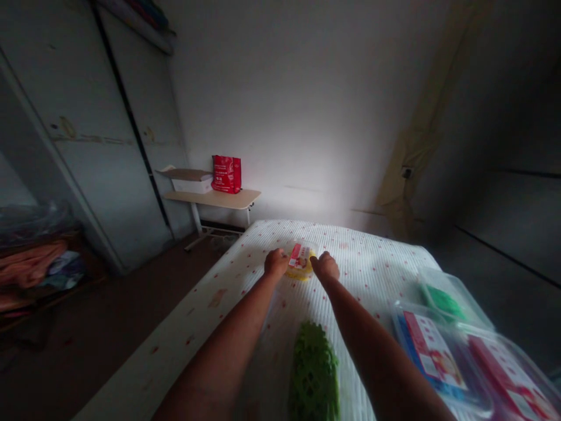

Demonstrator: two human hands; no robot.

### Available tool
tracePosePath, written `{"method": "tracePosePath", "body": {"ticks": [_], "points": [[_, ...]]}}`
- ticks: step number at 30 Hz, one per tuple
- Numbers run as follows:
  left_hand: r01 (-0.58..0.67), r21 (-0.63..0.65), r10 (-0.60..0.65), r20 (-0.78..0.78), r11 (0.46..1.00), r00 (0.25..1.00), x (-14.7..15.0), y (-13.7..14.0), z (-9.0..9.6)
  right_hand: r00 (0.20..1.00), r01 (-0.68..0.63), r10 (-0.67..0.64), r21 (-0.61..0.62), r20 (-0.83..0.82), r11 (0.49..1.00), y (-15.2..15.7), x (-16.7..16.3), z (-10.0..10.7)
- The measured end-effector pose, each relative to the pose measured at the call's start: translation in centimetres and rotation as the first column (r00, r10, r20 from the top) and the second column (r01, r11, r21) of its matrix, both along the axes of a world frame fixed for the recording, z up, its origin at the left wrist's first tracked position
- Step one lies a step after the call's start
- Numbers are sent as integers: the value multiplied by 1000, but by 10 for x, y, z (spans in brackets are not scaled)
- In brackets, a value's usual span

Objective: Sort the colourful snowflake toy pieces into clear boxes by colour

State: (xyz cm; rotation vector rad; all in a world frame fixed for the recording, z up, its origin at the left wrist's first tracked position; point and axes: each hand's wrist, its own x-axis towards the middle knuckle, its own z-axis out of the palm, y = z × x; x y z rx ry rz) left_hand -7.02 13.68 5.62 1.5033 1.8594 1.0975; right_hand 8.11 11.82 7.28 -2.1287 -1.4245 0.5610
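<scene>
Both arms reach out over a bed with a white, red-dotted cover (245,280). Between my hands is a clear plastic container (301,260) with yellow contents and a red and white label on top. My left hand (276,263) grips its left side, and my right hand (325,267) grips its right side with the thumb toward the label. The container is at or just above the cover; I cannot tell which. Below, between my forearms, lies a green piece with a cut-out lattice pattern and toothed edge (314,371).
At the right lie clear containers: one with blue contents (412,339), one with red (486,362) and one with green (447,301). Beyond the bed, a small table (236,200) bears a red bag (227,174) and a white box (191,184). A wardrobe (96,175) stands left.
</scene>
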Motion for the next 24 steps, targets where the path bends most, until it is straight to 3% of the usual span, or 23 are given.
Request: {"method": "tracePosePath", "body": {"ticks": [7,14,19,24], "points": [[-18,-79,28,132,997,991,1,11,-8,954,-31,-7,-121,-299,992,16,2,-14],[28,-144,17,307,989,951,3,1,-4,857,-96,-25,-207,-515,974,14,9,-10],[140,-184,-60,386,973,921,2,-19,-2,797,-103,-16,-162,-604,981,-1,15,-12],[246,-209,-131,448,946,884,5,-46,-3,742,-64,27,-30,-670,998,-30,23,-22]]}}
